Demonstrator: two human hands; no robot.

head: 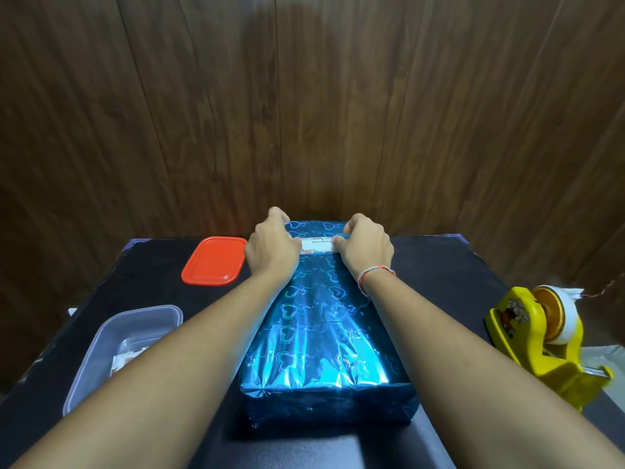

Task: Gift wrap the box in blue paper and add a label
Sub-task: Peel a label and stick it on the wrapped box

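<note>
In the head view we see the box [324, 319] already covered in shiny blue paper with heart shapes, lying lengthwise in the middle of the dark tabletop [456, 265], its far end near the wooden wall. A white label [317, 244] with printed words lies on the top face near that far end, and we have both hands on it. Our left hand [270, 245] covers the left end of the label with curled fingers, and our right hand [367, 247] does the same at the right end; whether the fingers press it flat or pinch its edges we cannot tell. On the left of the tabletop are a red lid [214, 260] and a clear container [135, 336]; on the right stands a yellow tape dispenser [544, 340]. We judge the wrapping done and the label being fixed. The foil is slippery and wrinkled, so the label may slide crooked or trap a crease if one side is pressed harder.
</note>
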